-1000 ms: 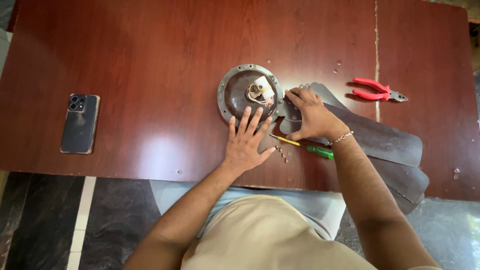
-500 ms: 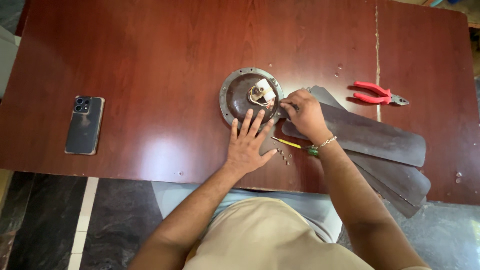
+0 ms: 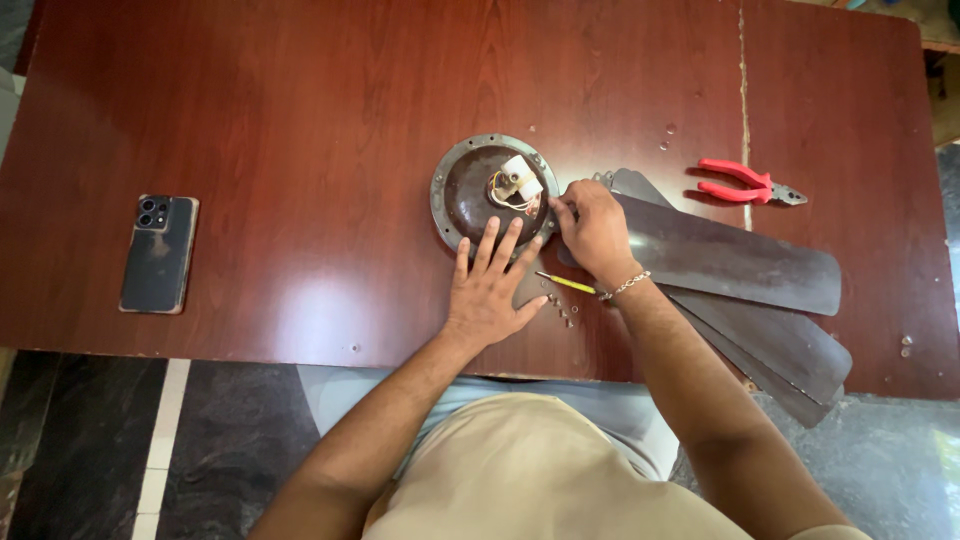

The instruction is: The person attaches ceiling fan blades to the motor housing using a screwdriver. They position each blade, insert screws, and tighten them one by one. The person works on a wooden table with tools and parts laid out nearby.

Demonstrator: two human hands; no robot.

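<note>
A round brown fan motor housing (image 3: 470,190) lies on the wooden table (image 3: 300,140), with a white capacitor and wires (image 3: 518,180) at its centre. My left hand (image 3: 492,290) rests flat, fingers spread, on the housing's near rim. My right hand (image 3: 592,228) pinches with its fingertips at the housing's right rim, where dark fan blades (image 3: 740,260) join it. Whether the fingers hold a small part I cannot tell. A yellow-handled screwdriver (image 3: 562,283) lies on the table under my right wrist, with several small screws (image 3: 562,312) beside it.
Red-handled pliers (image 3: 745,183) lie at the right, beyond the blades. A dark phone (image 3: 158,253) lies at the left. The fan blades stretch to the table's near right edge. A few loose screws (image 3: 905,345) sit at the far right.
My right hand has slid left off the blades to the housing's right rim. The left hand stayed on the near rim. The view shifted slightly.
</note>
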